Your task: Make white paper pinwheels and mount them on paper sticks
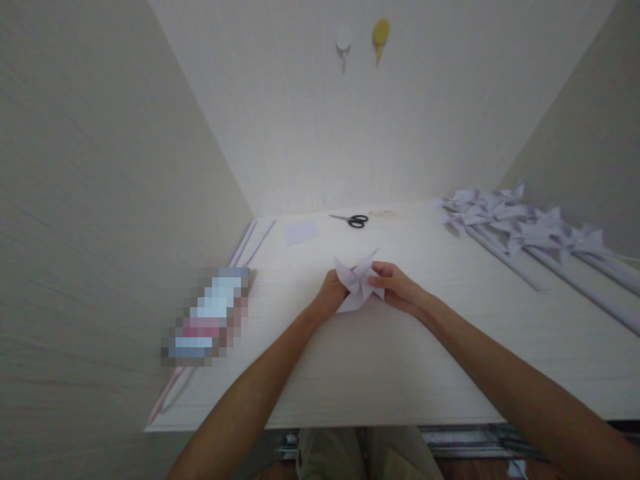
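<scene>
Both of my hands meet over the middle of a pale wooden table (380,360). Between them is a folded white paper pinwheel (358,285) with pointed flaps sticking up and out. My left hand (331,292) grips its left side, fingers curled behind the paper. My right hand (395,287) pinches its right side with closed fingers. The pinwheel's lower flap rests near the table top.
Black-handled scissors (353,220) and a small square of paper (301,231) lie at the back. Several finished pinwheels on rolled paper sticks (520,230) lie at the right. Thin paper sticks (247,243) run along the left wall, beside a blurred flat object (210,323).
</scene>
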Available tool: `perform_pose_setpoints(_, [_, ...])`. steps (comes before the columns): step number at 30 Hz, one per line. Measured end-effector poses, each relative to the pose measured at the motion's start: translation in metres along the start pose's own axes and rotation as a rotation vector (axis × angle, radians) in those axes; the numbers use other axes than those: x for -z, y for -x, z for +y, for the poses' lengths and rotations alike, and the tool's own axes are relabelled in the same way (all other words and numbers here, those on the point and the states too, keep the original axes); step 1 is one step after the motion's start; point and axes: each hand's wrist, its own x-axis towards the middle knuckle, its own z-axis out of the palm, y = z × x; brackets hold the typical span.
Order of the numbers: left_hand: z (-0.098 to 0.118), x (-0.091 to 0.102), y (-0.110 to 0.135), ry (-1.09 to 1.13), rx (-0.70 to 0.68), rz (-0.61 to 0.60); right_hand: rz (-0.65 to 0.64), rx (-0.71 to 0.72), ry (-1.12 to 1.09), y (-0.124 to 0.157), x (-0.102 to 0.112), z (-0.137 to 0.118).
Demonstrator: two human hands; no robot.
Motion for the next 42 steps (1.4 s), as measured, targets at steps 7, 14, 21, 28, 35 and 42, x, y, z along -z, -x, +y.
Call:
perform_pose_setpoints(7, [0.001, -0.001, 0.002, 0.017, 0.008, -0.022, 0.007, -0.027, -0.009, 0.001, -0.003, -0.002])
perform_pose_setpoints(14, [-0.005, 0.001, 0.000, 0.005, 0.084, 0.030, 0.002, -0.036, 0.010, 0.002, -0.006, -0.004])
perform_pose_setpoints(21, [-0.003, 0.001, 0.000, 0.013, 0.043, 0.006, 0.013, -0.049, 0.006, 0.002, -0.007, -0.004])
perform_pose_setpoints(28, [0.003, -0.001, 0.002, 0.029, 0.047, 0.096, 0.042, -0.048, -0.015, 0.002, -0.004, 0.000])
perform_pose_setpoints(35, [-0.004, -0.001, -0.001, -0.185, 0.005, 0.198, 0.071, -0.004, -0.030, 0.000, -0.001, 0.000])
perform_pose_setpoints(42, [0.035, 0.056, -0.045, -1.093, -0.061, 0.225, 0.100, 0.010, -0.055, -0.001, 0.004, -0.001])
